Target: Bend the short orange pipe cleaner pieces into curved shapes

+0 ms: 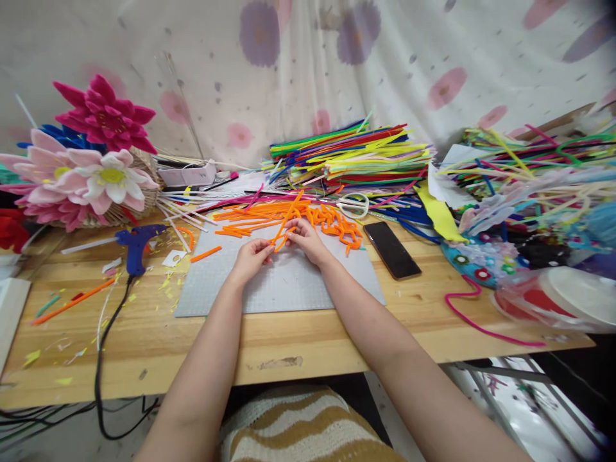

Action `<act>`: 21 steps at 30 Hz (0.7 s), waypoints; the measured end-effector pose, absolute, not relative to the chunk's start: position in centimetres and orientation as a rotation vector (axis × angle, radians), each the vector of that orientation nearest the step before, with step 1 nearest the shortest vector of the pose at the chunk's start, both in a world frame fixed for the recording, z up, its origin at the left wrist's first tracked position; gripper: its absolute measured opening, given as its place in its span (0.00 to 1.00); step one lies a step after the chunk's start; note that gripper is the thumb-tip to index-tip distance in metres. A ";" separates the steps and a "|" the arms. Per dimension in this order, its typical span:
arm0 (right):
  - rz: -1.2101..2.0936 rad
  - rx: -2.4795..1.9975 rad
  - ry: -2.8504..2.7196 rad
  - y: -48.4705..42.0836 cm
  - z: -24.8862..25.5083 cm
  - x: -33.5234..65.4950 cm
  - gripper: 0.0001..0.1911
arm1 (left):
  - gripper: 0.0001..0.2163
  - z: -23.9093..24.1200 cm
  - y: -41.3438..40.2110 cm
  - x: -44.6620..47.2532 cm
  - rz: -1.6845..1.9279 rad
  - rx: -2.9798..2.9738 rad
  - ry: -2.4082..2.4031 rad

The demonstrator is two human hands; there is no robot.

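Observation:
Over the grey cutting mat [212, 289], my left hand [253, 258] and my right hand [306, 240] are close together with fingers pinched. Between them is an orange pipe cleaner [287, 221], one long end sticking up past the right fingers and a bent part low between the fingertips. How the bent part is joined cannot be made out. Just behind my hands lies a heap of orange pipe cleaners [262, 212], straight pieces to the left and curled ones [334, 224] to the right. A short orange piece [206, 254] rests at the mat's left edge.
A blue glue gun [137, 247] with a black cord lies left, near pipe-cleaner flowers [108, 119]. A phone [392, 250] is right of the mat, scissors [355, 205] behind it. Colourful pipe-cleaner bundles [356, 154] line the back. A plastic tub [572, 298] stands far right.

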State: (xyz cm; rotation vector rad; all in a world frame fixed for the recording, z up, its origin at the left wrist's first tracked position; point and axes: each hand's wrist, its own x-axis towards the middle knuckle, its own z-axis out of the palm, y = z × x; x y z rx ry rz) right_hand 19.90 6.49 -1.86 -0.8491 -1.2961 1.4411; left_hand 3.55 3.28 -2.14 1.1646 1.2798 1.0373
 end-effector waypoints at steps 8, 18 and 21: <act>1.446 -0.877 -1.326 6.3 -2.0 19.3 0.11 | 0.19 -2.0 3.1 3.6 1.060 1.167 1.217; 1.268 -0.849 -1.335 6.5 -2.9 18.0 0.16 | 0.16 -1.9 3.4 4.0 1.095 1.105 1.296; 1.202 -0.849 -1.399 6.5 -2.9 18.1 0.16 | 0.15 -1.4 3.4 4.0 1.102 1.060 1.299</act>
